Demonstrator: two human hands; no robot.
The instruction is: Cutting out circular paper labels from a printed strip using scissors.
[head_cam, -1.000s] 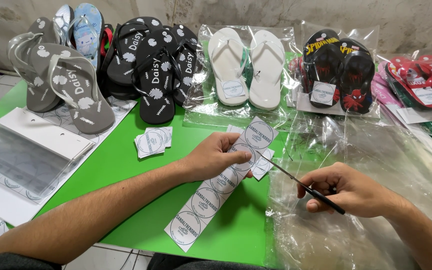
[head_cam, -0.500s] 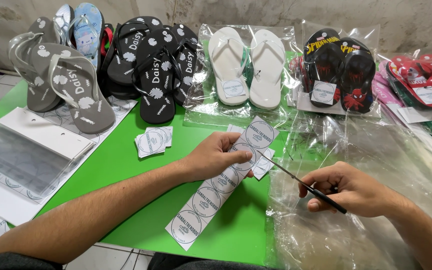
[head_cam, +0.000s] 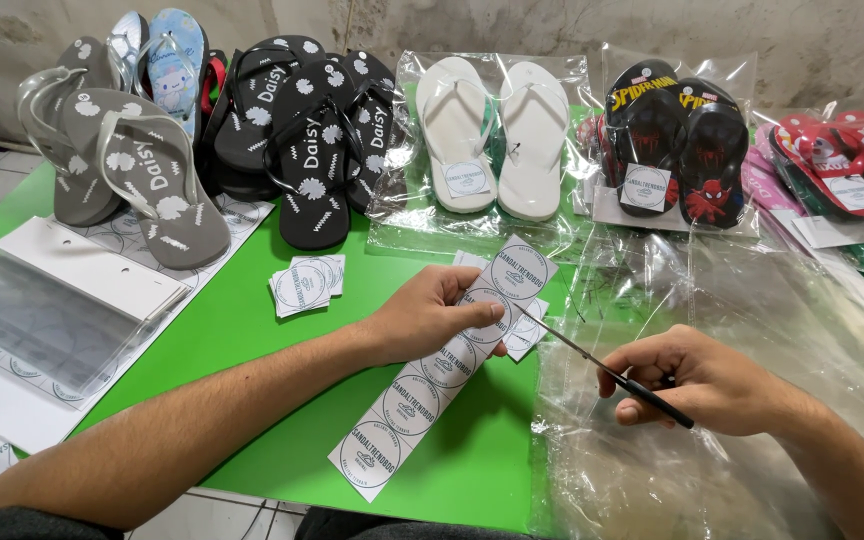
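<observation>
Left hand fingers curling closed around a long paper strip of round labels, pinching it near the upper end. Right hand fingers gripping closed on black-handled scissors, blade tips touching the strip edge just beside the left fingertips. Lying under the right hand: clear plastic bags. Beyond the left fingers: cut label squares on the green table. Farther out: white flip-flops.

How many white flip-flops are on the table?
2: a pair of white flip-flops in a clear bag, lying side by side at the back, between the black pairs. More could be hidden elsewhere.
</observation>
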